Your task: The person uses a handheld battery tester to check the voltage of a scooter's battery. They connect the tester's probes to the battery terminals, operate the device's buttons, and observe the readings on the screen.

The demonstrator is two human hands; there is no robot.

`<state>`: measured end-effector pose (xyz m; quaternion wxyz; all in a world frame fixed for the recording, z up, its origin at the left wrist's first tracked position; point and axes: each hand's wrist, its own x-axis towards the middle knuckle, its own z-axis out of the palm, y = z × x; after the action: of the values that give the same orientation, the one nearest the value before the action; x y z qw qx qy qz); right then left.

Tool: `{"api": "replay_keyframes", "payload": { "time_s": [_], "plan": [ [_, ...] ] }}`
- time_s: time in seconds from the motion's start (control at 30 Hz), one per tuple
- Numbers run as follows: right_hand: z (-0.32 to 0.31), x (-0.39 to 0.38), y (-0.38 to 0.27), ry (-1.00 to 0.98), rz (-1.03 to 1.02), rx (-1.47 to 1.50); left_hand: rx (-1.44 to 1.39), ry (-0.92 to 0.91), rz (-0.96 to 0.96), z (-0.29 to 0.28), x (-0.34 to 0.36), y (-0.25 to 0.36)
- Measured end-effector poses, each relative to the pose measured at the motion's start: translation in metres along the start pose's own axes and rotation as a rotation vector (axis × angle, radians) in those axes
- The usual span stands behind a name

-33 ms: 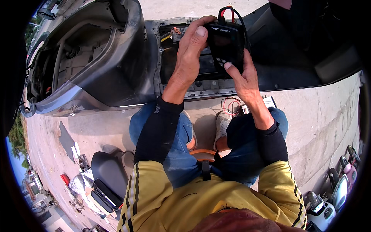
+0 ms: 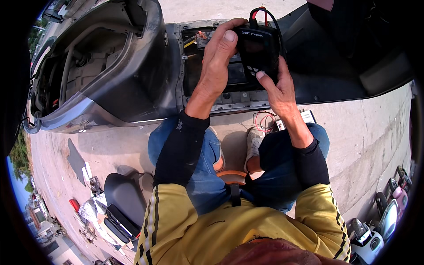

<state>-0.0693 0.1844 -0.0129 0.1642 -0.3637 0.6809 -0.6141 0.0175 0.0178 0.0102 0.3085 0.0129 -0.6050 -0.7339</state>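
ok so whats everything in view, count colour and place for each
meter: one, black, upper centre
meter leads: count unclear, black and red, meter's top
scooter body: one, dark, across top
ground: one, pale, below scooter body
seat: one, grey, lower left
sheet: one, silvery, left of seat
wires: several, red, right of centre
box: one, pale, beside wires
parked vehicles: several, mixed colours, lower right
shoes: two, pale, centre
jeans: one pair, blue, centre
shirt: one, yellow, bottom centre
sleeves: two, black, above shirt
left fingers: one set, bare, meter's left
right fingers: one set, bare, meter's lower right
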Motion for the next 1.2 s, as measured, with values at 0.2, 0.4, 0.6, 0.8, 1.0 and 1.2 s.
{"api": "replay_keyframes", "payload": {
  "time_s": [0.2,0.4,0.6,0.8,1.0,1.2],
  "plan": [
    [-0.0007,-0.0001,0.0026,-0.008,0.001,0.009,-0.013,0.0,0.001,0.0012,-0.0003,0.0011],
    [-0.0003,0.0003,0.0032,-0.008,-0.001,0.017,-0.002,-0.002,-0.003,0.001,-0.0002,0.0013],
    [0.0,-0.0003,0.0012,-0.011,0.002,0.014,0.011,0.003,0.008,0.0005,-0.0002,-0.0002],
    [0.0008,-0.0002,-0.0005,-0.008,-0.009,0.015,0.008,0.006,0.003,0.0018,-0.0003,0.0021],
    [0.0005,-0.0004,-0.0024,-0.011,-0.003,0.007,0.013,0.005,0.008,0.0016,-0.0005,0.0022],
    [-0.0001,-0.0004,-0.0023,-0.017,0.014,0.01,0.017,-0.002,0.014,-0.0008,-0.0003,-0.0004]
  ]
}}
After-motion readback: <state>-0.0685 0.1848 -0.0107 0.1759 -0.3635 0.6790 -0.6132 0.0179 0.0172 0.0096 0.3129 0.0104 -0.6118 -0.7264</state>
